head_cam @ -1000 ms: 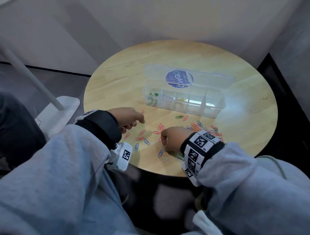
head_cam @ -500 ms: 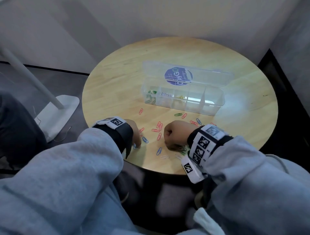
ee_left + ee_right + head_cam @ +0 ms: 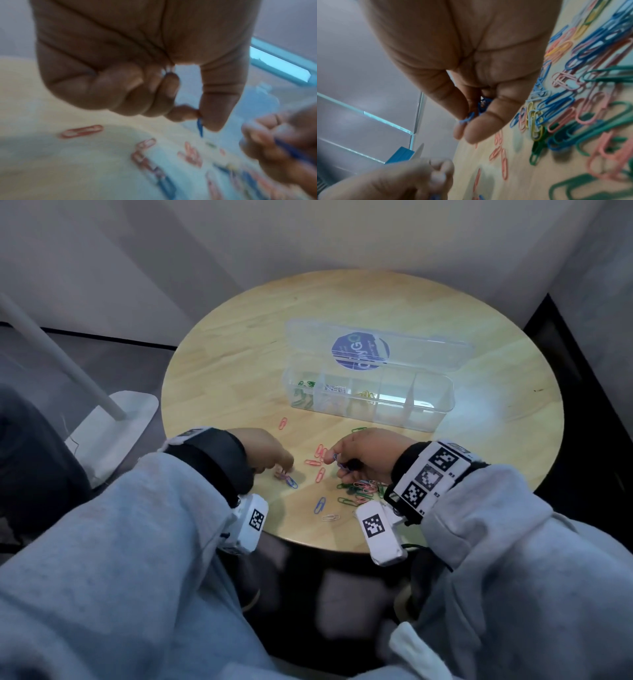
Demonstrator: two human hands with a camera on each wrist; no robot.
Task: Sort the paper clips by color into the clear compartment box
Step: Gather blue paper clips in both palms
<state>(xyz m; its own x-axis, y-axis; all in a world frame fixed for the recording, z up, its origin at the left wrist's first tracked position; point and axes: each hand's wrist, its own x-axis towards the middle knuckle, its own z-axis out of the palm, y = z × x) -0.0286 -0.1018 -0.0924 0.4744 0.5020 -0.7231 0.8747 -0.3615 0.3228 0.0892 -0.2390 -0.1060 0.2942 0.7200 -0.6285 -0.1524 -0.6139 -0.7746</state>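
Observation:
Loose paper clips (image 3: 363,489) in pink, blue, green and yellow lie on the near part of the round wooden table (image 3: 239,364). My left hand (image 3: 270,453) hovers just above the table and pinches a blue paper clip (image 3: 199,126) between thumb and forefinger. My right hand (image 3: 363,457) holds several blue paper clips (image 3: 471,116) in its curled fingers, just above the pile. The clear compartment box (image 3: 370,398) stands open behind the hands, with green, white and yellow clips in its left compartments.
The box lid (image 3: 376,350) with a blue round sticker lies flat behind the box. A white lamp base (image 3: 113,429) and its pole stand on the floor to the left. The table edge runs close under both wrists.
Both hands rose slightly from the table. The left hand moved right and picked up a blue clip; the right hand lifted with blue clips in its fingers.

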